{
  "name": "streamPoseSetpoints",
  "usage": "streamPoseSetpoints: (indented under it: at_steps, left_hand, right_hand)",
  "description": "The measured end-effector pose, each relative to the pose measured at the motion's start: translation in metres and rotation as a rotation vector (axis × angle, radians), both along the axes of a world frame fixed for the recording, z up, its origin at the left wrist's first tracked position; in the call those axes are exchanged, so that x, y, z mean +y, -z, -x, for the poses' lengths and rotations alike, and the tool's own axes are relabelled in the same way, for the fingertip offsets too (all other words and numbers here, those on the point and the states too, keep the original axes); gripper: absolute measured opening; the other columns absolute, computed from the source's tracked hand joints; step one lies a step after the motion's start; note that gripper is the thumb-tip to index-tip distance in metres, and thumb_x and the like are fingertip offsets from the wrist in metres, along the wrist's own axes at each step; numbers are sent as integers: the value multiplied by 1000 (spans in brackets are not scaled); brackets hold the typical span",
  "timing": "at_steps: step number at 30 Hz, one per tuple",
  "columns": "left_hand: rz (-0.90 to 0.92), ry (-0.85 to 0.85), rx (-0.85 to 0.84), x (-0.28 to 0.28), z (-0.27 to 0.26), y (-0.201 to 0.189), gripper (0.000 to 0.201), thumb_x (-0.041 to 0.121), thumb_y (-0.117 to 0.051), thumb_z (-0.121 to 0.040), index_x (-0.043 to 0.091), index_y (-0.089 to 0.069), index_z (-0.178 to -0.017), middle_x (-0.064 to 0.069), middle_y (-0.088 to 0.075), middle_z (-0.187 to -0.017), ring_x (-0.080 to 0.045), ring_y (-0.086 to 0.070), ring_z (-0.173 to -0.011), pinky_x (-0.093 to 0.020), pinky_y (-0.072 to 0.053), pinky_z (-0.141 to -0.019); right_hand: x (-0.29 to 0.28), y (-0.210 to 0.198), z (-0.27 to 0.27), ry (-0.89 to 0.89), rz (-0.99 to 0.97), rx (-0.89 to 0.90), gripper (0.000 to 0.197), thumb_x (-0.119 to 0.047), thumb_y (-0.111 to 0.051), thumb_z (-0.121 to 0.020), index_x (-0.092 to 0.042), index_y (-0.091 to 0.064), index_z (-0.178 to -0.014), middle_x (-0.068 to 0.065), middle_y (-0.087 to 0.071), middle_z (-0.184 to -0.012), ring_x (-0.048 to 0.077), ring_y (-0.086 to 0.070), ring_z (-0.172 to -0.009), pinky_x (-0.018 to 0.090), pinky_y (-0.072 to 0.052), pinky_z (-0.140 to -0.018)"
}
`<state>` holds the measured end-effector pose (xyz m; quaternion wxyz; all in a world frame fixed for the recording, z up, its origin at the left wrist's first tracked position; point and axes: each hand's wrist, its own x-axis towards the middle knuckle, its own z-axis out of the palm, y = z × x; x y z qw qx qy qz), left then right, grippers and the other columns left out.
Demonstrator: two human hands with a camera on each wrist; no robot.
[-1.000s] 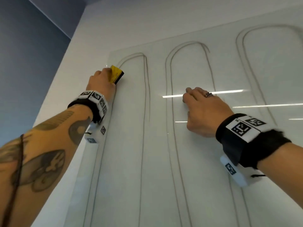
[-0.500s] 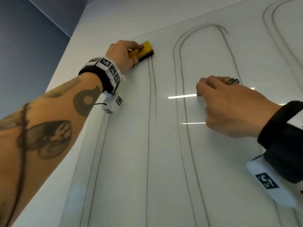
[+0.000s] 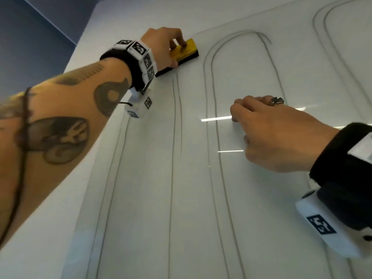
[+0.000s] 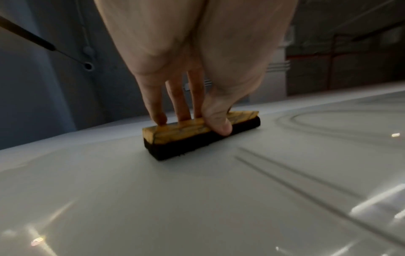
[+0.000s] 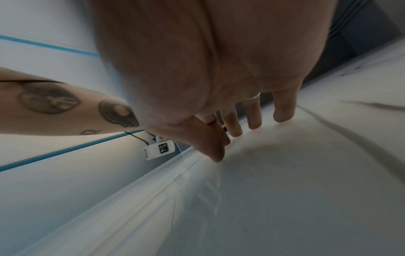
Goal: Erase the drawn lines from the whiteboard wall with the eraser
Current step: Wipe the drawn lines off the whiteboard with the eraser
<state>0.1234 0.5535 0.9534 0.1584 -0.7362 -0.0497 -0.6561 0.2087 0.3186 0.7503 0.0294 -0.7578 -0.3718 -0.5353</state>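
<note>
My left hand (image 3: pixel 161 45) grips a yellow-backed eraser (image 3: pixel 184 50) with a black felt face, pressed flat on the whiteboard wall (image 3: pixel 191 188) at the top of the leftmost drawn arch. In the left wrist view, fingers and thumb pinch the eraser (image 4: pixel 197 131) across its yellow back. Below the eraser a double grey line (image 3: pixel 175 121) runs down. A second drawn arch (image 3: pixel 213 57) stands to the right, and a third arch (image 3: pixel 320 15) at the far right. My right hand (image 3: pixel 277 133) rests its loosely bent fingertips (image 5: pixel 252 124) on the board inside the second arch and holds nothing.
The glossy board's left edge (image 3: pixel 88 178) meets a plain white wall strip (image 3: pixel 60 198); a dark blue wall (image 3: pixel 30 47) lies beyond it. Bright light reflections (image 3: pixel 217 118) streak the board near my right hand.
My left hand has swept the eraser rightward across the top of the first arch, and that curved top is gone. The right hand stays on the board; the view has shifted.
</note>
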Motion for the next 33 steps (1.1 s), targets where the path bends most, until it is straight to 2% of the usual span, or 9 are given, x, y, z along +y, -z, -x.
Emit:
streamPoseSetpoints:
  at_steps: [4,7,11,14,17,20,23,29,33]
  left_hand:
    - [28,-48,152,32,12,28,57,26,-84,-81,33,-55,-129,7,-60,-118,-19,-59,-100,-35,-46,-86]
    - [119,-101,52,61,18,27,58,15,-83,-81,27,-54,-130,-4,-64,-124,-29,-60,-106,-38,-50,-86]
    - [139,-140,9,48,18,16,56,11,-79,-83,21,-53,-131,-13,-67,-121,-36,-62,-107,-42,-53,-88]
    - [31,-88,91,19,10,26,59,21,-83,-81,27,-53,-133,-1,-63,-121,-28,-60,-108,-37,-49,-87]
    - [9,-69,224,21,14,56,60,31,-83,-81,30,-51,-132,3,-60,-119,-22,-58,-102,-39,-50,-88]
    - [184,-130,193,75,30,81,62,30,-82,-84,23,-46,-134,-8,-62,-123,-28,-58,-99,-41,-50,-86]
    - [336,-158,113,104,39,89,59,29,-80,-86,21,-46,-134,-10,-63,-122,-32,-60,-102,-43,-52,-86]
    - [101,-6,212,20,12,73,61,35,-82,-82,22,-50,-131,2,-57,-113,-25,-58,-99,-30,-44,-82]
    - [49,37,265,-14,1,71,60,41,-81,-81,27,-50,-130,3,-59,-119,-21,-58,-98,-32,-45,-82]
  right_hand:
    - [-11,0,0,-24,2,43,42,-15,-53,-93,-23,-42,-132,-8,-42,-137,21,-40,-129,39,-46,-103]
    - [-11,1,-1,-45,2,43,39,-13,-52,-92,-23,-42,-129,-9,-41,-135,18,-38,-128,38,-45,-102]
    - [-5,5,-4,-51,6,12,41,-11,-49,-88,-21,-40,-126,-7,-36,-139,22,-33,-137,41,-44,-106]
    - [-5,4,1,-51,3,35,36,-12,-50,-88,-21,-40,-121,-7,-37,-135,25,-34,-138,44,-44,-107]
    - [-8,0,8,-39,-3,81,40,-15,-52,-92,-21,-44,-131,-6,-41,-140,24,-41,-130,42,-45,-104]
    - [-12,-2,16,-26,25,146,39,-19,-52,-95,-26,-48,-133,-8,-40,-146,23,-42,-132,37,-42,-106]
    - [-12,-2,19,-17,47,165,37,-19,-52,-95,-26,-51,-131,-6,-41,-144,24,-43,-129,35,-42,-104]
    - [-3,0,24,14,33,147,28,-20,-52,-94,-21,-55,-122,-2,-45,-131,27,-47,-119,42,-48,-100]
    - [-6,1,24,-14,26,167,31,-18,-51,-94,-20,-55,-125,-1,-46,-134,26,-47,-120,39,-46,-103]
